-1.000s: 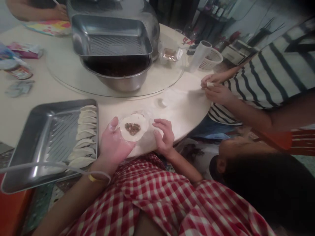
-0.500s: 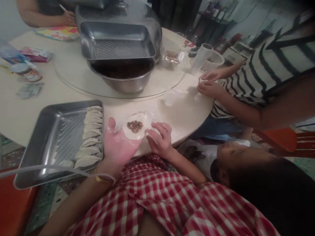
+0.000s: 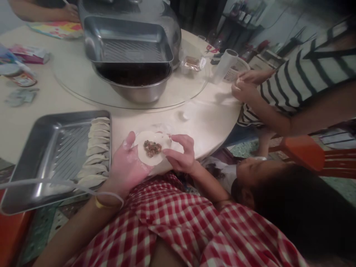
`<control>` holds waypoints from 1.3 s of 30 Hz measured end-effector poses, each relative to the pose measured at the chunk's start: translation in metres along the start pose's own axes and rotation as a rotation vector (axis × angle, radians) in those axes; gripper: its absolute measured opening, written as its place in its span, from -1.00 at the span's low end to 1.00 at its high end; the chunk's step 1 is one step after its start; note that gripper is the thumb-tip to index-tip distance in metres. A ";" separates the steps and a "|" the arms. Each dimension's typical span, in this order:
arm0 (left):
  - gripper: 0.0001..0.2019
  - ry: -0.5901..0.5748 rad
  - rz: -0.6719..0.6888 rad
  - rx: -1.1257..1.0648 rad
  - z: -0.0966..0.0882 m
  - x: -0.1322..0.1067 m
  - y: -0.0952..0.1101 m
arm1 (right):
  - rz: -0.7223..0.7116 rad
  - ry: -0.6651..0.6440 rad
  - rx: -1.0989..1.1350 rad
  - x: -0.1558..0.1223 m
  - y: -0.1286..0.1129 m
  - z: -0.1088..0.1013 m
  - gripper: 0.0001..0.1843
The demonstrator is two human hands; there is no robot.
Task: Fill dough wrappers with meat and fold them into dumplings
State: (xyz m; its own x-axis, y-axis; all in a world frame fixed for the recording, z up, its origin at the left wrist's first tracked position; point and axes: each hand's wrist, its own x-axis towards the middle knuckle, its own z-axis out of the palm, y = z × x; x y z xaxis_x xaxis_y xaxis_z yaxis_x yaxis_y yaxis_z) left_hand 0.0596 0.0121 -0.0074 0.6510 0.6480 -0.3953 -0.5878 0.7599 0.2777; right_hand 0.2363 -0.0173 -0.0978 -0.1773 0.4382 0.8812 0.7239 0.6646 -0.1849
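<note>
A round dumpling wrapper point(image 3: 144, 155) lies flat across the fingers of my left hand point(image 3: 128, 167), which is palm up and dusted with flour. A mound of minced filling point(image 3: 152, 148) sits in the wrapper's middle. At the wrapper's right edge, my right hand point(image 3: 183, 154) pinches the rim between thumb and fingertips. Left of my hands, a metal tray point(image 3: 52, 148) holds a column of folded dumplings point(image 3: 97, 150) along its right side.
A steel bowl point(image 3: 139, 92) of dark filling stands on the glass turntable point(image 3: 83, 92), with another metal tray point(image 3: 128, 39) resting over it. At right, a person in a striped shirt point(image 3: 294, 81) works with both hands. Another person's head point(image 3: 283, 200) is close at my right.
My right fingers have moved up onto the wrapper's edge, and the wrapper has turned a little. The striped-shirt person's hands have shifted right, uncovering a white piece on the table.
</note>
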 end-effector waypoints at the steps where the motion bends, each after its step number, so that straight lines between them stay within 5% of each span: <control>1: -0.41 0.006 -0.009 0.007 0.001 0.000 -0.001 | -0.019 0.010 0.010 0.000 0.000 -0.001 -0.76; 8: -0.49 0.014 -0.032 0.052 -0.007 0.002 -0.003 | 0.003 -0.164 -0.032 -0.005 0.000 -0.002 -0.87; 15: -0.53 0.079 -0.017 0.141 -0.006 0.000 -0.008 | -0.128 0.117 0.045 0.012 -0.010 0.000 -0.96; 22: -0.59 0.097 -0.011 0.193 -0.005 -0.001 -0.012 | -0.113 0.110 0.027 0.014 -0.016 0.002 -0.96; 30: -0.44 0.117 0.203 -0.036 0.006 0.001 0.000 | -0.016 0.129 -0.019 0.005 -0.022 0.006 -0.62; 33: -0.40 0.114 0.309 -0.086 0.010 0.001 0.006 | 0.172 0.132 0.107 0.004 -0.028 0.007 -0.60; 39: -0.40 0.056 0.360 -0.109 0.004 0.003 0.006 | 1.058 0.049 0.869 0.024 -0.032 0.029 -0.65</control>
State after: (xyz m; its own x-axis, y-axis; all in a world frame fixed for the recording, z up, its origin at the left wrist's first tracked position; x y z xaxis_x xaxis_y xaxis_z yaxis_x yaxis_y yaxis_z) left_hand 0.0594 0.0188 -0.0032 0.3676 0.8665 -0.3376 -0.8240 0.4718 0.3137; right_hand 0.1899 -0.0103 -0.0833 0.2304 0.9598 0.1605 -0.1527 0.1986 -0.9681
